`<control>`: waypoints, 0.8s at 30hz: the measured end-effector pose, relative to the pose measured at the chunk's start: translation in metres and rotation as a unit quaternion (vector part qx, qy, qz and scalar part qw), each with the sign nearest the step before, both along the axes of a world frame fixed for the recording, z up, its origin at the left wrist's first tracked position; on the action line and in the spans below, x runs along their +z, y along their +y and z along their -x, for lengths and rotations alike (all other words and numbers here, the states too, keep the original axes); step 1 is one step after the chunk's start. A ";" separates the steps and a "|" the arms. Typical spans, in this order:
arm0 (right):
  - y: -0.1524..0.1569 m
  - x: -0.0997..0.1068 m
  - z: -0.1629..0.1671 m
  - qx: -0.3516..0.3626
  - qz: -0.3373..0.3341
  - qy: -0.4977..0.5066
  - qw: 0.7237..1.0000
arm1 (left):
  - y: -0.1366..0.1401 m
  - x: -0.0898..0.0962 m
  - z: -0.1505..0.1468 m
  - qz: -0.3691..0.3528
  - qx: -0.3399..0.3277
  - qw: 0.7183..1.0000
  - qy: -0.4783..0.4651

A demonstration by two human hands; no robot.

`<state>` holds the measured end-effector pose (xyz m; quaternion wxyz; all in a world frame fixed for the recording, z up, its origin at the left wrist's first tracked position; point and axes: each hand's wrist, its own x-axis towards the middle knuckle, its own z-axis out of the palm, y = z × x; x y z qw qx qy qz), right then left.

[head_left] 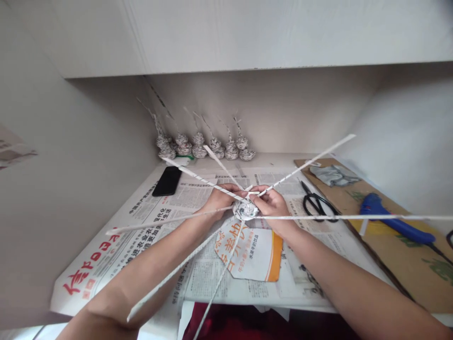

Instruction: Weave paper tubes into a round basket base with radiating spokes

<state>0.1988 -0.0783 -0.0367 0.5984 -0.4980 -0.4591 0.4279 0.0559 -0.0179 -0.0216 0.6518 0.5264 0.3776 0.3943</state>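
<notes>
Between my hands is a small round weave of rolled newspaper [245, 210], with several long paper rods fanning out from it. My left hand [223, 197] grips its left side, fingers closed around the far edge. From the right, my right hand [271, 202] pinches the weave near its top, thumb against a rod. One printed rod [307, 165] slants up to the right past this hand, and a long white rod [339, 217] runs level across the right side. Other rods point left and down toward me. Fingertips behind the weave are partly hidden.
Newspaper sheets [141, 236] cover the table, with a cut carton piece [258, 259] below my hands. Several woven paper gourds [198, 145] line the back. A black phone [167, 181] lies left; black scissors [320, 205], cardboard [385, 264] and a blue glue gun [392, 219] lie right.
</notes>
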 end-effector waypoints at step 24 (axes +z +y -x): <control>-0.017 0.016 0.007 -0.053 -0.109 -0.164 0.979 | 0.004 0.006 -0.001 -0.037 -0.075 0.989 -0.124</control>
